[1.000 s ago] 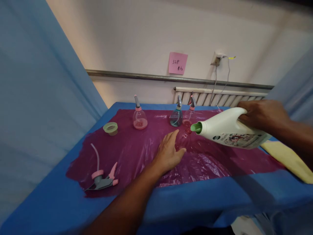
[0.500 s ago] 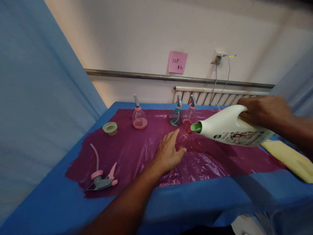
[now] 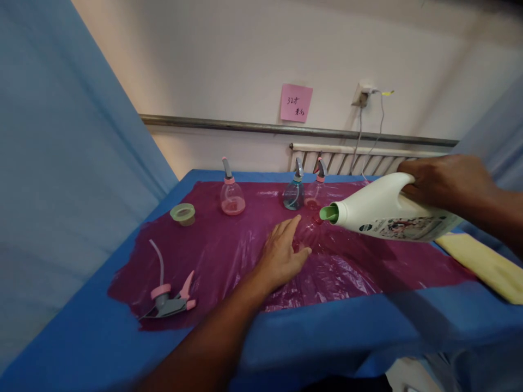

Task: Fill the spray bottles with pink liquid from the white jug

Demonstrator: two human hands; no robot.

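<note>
With right grip (image 3: 451,178) closed around the handle (image 3: 402,179) of a tilted cream plastic jug (image 3: 379,213), holding its green spout (image 3: 328,214) at the mouth (image 3: 316,219) of a clear round bottle (image 3: 308,234) on burgundy plastic sheeting (image 3: 249,237); curving partly spread left grip (image 3: 283,247) alongside, with contact unclear.

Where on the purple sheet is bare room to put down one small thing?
Bare purple sheet lies between the green cup, the loose spray head and the left hand. It is crowded around the clear bottle, between that hand and the jug.
</note>
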